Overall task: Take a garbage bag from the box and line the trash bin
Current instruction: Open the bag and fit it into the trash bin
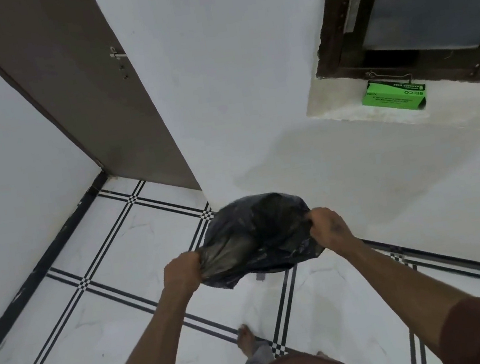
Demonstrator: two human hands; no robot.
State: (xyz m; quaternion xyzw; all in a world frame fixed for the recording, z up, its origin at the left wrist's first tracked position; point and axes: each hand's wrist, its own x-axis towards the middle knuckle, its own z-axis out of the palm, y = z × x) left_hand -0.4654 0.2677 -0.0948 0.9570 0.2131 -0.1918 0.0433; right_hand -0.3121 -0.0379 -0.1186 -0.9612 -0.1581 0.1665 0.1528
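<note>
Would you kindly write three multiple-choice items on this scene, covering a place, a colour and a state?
1. Where is the green box?
A. on the floor tiles
B. on the window ledge
C. in the left hand

2. What colour is the garbage bag?
A. black
B. white
C. blue

3. How is the bag held?
A. by one hand
B. lying flat on the floor
C. by both hands, spread apart

Key: 1 B, it sits below the window frame; 2 A, dark glossy plastic; 3 C, the left hand and right hand grip opposite edges.

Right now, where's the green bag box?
Head view, upper right: the green box sits on the window ledge, below the dark window frame.
</note>
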